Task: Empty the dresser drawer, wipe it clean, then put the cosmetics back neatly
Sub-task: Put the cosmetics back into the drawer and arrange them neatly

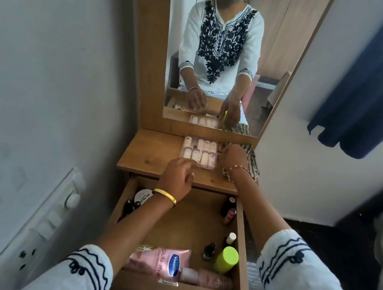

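Soft daylight from the right lights the room evenly, with faint shadows inside the drawer. Glare whitens the pink bottle. Wide-angle distortion bends the walls, and the frame's edges blur.

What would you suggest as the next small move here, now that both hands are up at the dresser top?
Probably let go up top and reach the left hand down for the pink lotion bottle: the clear nail box already sits on the dresser top, while the drawer still holds bottles.
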